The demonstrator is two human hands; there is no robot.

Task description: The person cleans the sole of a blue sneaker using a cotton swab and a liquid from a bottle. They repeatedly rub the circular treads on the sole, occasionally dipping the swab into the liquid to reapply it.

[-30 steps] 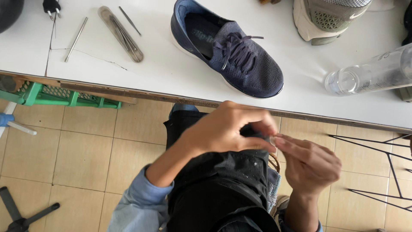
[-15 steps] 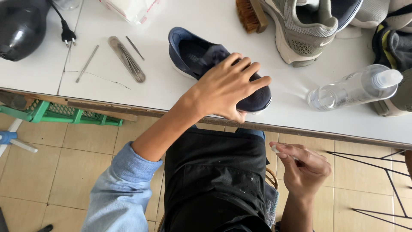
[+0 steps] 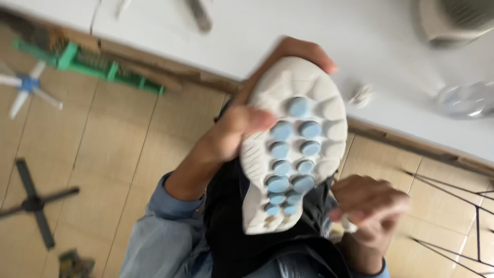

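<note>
Shoe (image 3: 293,149) held sole-up over the lap, just past the counter (image 3: 288,31) edge.
Left hand (image 3: 242,128) gripping its front; right hand (image 3: 368,203) curled shut nearby, apart. Bare floor (image 3: 103,139) at left.

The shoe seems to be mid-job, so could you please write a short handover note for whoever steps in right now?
Left hand: grips the shoe, sole up, over the lap.
Right hand: closed by the heel, on something small; too blurred to identify.
White table: another shoe and a clear bottle.
Done: shoe lifted off the table and turned over.
Left: work on the sole or upper, none visible yet.
</note>
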